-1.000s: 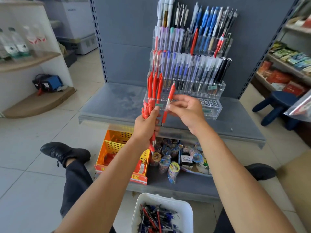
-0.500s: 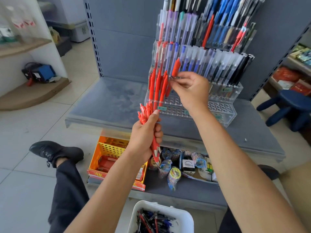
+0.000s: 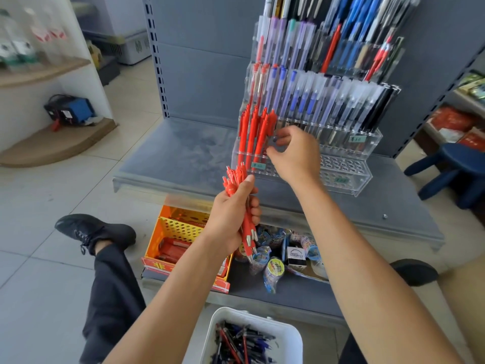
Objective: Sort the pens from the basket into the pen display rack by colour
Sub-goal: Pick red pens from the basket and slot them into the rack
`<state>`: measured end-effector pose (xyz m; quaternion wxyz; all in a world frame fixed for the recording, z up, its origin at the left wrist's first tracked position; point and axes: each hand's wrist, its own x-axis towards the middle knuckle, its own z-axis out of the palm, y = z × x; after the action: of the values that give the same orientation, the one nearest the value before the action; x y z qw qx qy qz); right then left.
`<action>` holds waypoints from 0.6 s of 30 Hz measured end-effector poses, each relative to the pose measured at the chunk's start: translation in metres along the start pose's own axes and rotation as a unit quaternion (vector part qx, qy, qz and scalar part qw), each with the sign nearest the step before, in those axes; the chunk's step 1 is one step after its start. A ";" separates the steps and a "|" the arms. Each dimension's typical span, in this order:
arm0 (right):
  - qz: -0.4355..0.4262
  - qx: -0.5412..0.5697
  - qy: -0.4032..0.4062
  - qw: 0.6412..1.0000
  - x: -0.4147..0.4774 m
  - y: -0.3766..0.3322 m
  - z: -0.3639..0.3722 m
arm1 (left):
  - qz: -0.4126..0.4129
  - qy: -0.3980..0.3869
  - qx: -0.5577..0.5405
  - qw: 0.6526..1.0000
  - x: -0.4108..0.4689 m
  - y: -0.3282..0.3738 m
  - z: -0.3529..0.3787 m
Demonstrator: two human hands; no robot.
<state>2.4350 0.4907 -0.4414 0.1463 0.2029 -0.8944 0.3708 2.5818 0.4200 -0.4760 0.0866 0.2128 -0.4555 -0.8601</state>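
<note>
A clear acrylic pen display rack (image 3: 368, 147) stands on the grey shelf (image 3: 183, 153), holding red, purple, blue and black pens in tiers. Several red pens (image 3: 249, 132) stand in its lower left slots. My right hand (image 3: 294, 156) pinches the rightmost red pen (image 3: 272, 121), which stands upright in a slot there. My left hand (image 3: 231, 216) grips a bunch of red pens (image 3: 236, 177) just below and in front of the rack, tips pointing down. The white basket (image 3: 295, 334) at the bottom edge holds several mixed red, blue and black pens.
An orange and yellow box (image 3: 181, 227) and several tape rolls (image 3: 274, 269) lie on the lower shelf under the rack. My legs and black shoe (image 3: 94, 229) are at the left, and a blue stool (image 3: 456, 166) at the right. Side shelves stand at both edges.
My right hand took one red pen from the bunch, lifted it to the rack and lowered it into a slot beside the other red pens. My left hand stayed with the bunch.
</note>
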 end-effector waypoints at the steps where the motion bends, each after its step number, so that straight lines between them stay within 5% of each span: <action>1: -0.001 0.004 0.017 1.000 -0.006 0.000 -0.002 | 0.000 -0.001 0.001 1.000 -0.003 0.000 0.000; 4: 0.003 0.071 0.003 0.997 -0.034 -0.002 -0.016 | 0.009 0.000 0.013 1.000 -0.010 -0.002 0.003; 9: 0.054 0.155 -0.217 0.962 -0.076 -0.004 -0.037 | 0.015 -0.011 0.060 0.998 -0.025 -0.013 0.011; 18: 0.155 0.254 -0.312 0.902 -0.092 0.015 -0.060 | 0.001 -0.088 0.133 0.987 -0.054 -0.019 0.011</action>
<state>2.5152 0.5673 -0.4476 -0.2562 0.1970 -0.7898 0.5214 2.6257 0.4577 -0.4712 0.0181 0.1457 -0.5717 -0.8072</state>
